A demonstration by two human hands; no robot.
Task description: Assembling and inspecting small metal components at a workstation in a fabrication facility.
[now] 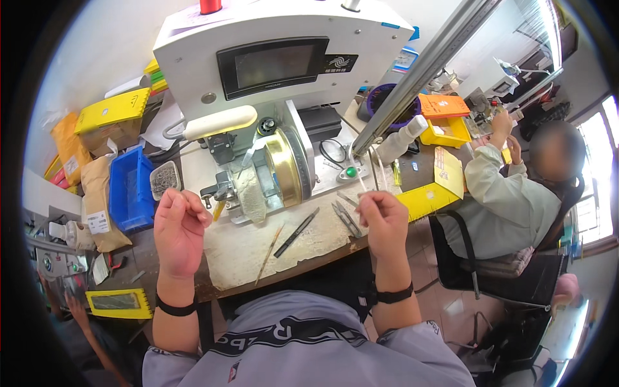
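Observation:
My left hand (179, 226) is raised at the bench's front left, thumb and fingers curled together. Whatever it may hold is too small to make out. Level with it on the right, my right hand (385, 222) pinches a thin pale strip that sticks up from its fingertips. Between and beyond my hands stands a white machine (187, 64) with a dark screen (274, 66). A brass-coloured drum (282, 169) and a pale, dusty roller-like part (249, 197) sit at its front. Black tweezers (296, 232), a thin brown stick (269, 255) and metal tweezers (347, 218) lie on the worn sheet.
Left of the machine are a blue bin (132, 187), a small tub of grey bits (166, 180) and a brown paper bag (100, 213). A metal post (422, 71), a white bottle (403, 138) and yellow trays (425, 197) stand right. A person (509, 193) works beyond them.

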